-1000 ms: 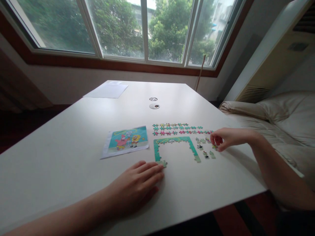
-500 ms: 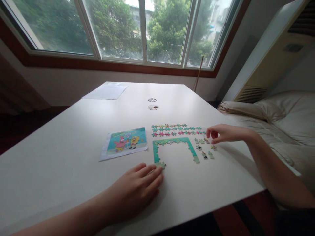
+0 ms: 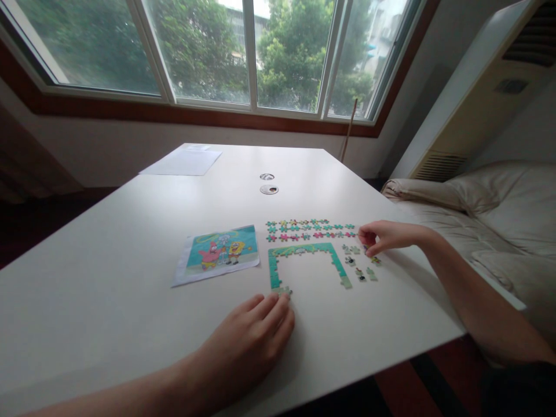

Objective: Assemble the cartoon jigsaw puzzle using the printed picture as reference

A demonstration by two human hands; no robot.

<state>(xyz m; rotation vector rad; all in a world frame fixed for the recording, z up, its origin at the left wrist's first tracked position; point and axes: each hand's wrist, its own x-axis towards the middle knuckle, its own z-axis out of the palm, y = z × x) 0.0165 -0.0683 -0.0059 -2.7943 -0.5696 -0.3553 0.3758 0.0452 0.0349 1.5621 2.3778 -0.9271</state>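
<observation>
The half-built puzzle frame [image 3: 302, 250] lies on the white table [image 3: 130, 231] as a three-sided border, open toward the person. Just right of the frame a few loose pieces [image 3: 360, 266] are scattered, and just beyond it two neat rows of pieces [image 3: 310, 230] run side by side. The cartoon picture [image 3: 219, 255] sits just left of the frame, while a sheet of paper [image 3: 182, 162] and two round caps [image 3: 269, 189] lie well beyond it. The pieces look thin, light and stiff, probably cardboard. They likely slide easily on the smooth top and are best pinched by their edges or nudged flat with a fingertip, since the joined border would probably come apart if lifted. The left hand [image 3: 247, 341] rests flat and spread on the table, holding nothing, its fingertips [image 3: 278, 301] touching the end piece at the frame's near left corner. The right hand [image 3: 382, 236] hovers right of the frame at the end of the nearer row, thumb and forefinger curled close together. Whether a piece sits between them cannot be told.
</observation>
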